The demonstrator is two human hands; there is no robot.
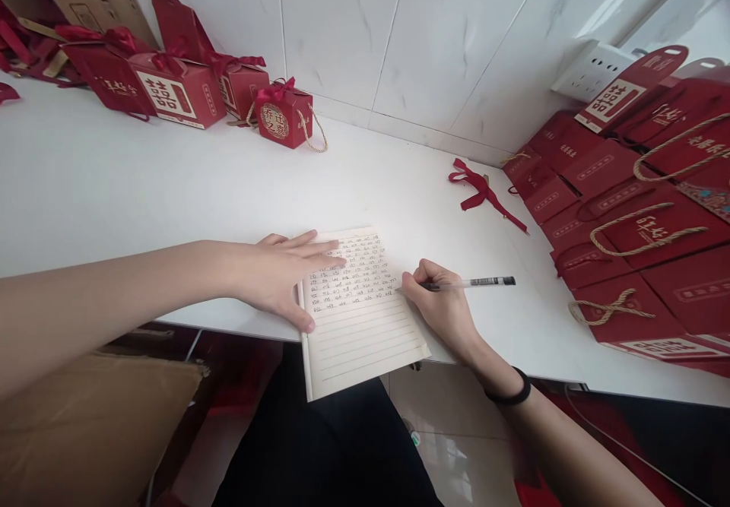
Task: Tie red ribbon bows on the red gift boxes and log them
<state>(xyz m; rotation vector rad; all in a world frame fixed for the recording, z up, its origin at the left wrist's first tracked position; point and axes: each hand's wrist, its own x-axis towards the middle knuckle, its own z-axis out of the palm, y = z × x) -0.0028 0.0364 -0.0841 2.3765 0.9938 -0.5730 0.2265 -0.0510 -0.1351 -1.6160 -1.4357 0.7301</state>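
Observation:
A lined notebook (359, 347) lies at the front edge of the white table, its lower part jutting out over my lap. Rows of small handwritten figures fill its upper half; the lines below are blank. My left hand (285, 275) rests flat across the notebook's left side, fingers spread over the page and thumb on its left margin. At the right edge of the page, my right hand (442, 302) is closed around a clear pen (484, 282) with a black end. The pen's tip is by the end of the written rows, mostly hidden by my fingers.
Red gift boxes (182, 89) with ribbons line the back left, with a small roped box (285, 118) at their end. Many more red boxes (639, 210) are stacked at the right. A red ribbon (482, 191) lies near them. Below the table stands a cardboard box (96, 423).

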